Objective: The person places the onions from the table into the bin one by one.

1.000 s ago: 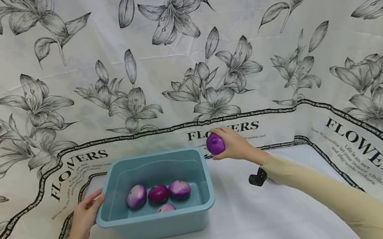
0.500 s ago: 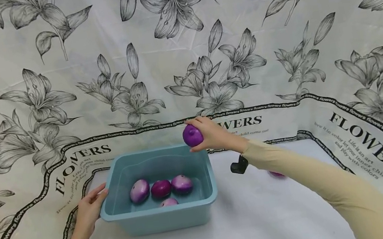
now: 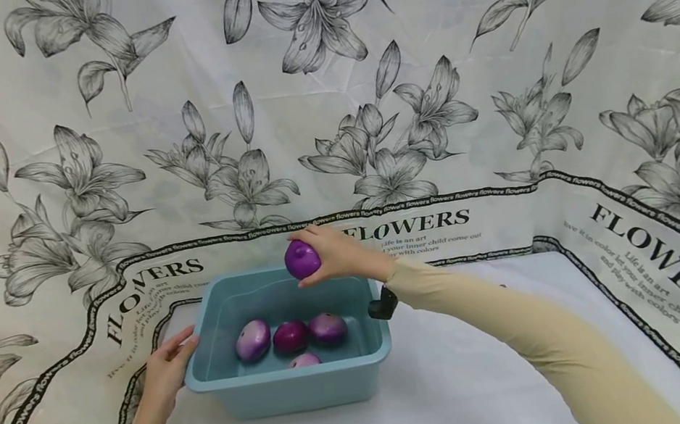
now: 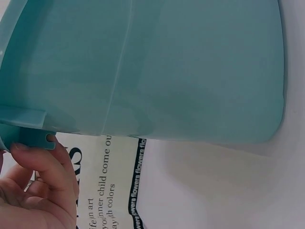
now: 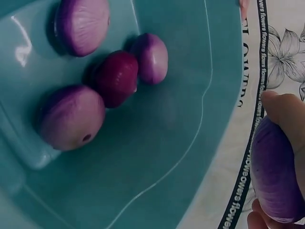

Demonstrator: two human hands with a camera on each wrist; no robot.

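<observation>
In the head view my right hand [image 3: 341, 254] grips a purple onion [image 3: 301, 259] above the back part of a blue plastic tub [image 3: 295, 394]. The right wrist view shows the same onion [image 5: 275, 171] between thumb and fingers, apart from the tub. Inside the tub lie several more onions: a pale purple one [image 3: 253, 341] at the left, a dark red one [image 3: 290, 337] in the middle, another [image 3: 327, 329] at the right and one [image 3: 304, 360] partly hidden by the front rim. My left hand [image 3: 167, 366] holds the tub's left rim, fingers curled under it [image 4: 45, 171].
The tub stands on a white cloth [image 3: 471, 383]. Behind it hangs a flower-printed curtain [image 3: 328, 133] with a black lettered border. A black wrist camera [image 3: 383, 304] on the right arm covers part of the tub's right rim.
My right hand has carried the onion leftward, from right of the tub to over it. The left hand stays at the rim. A pinkish thing glimpsed behind the right sleeve is now hidden.
</observation>
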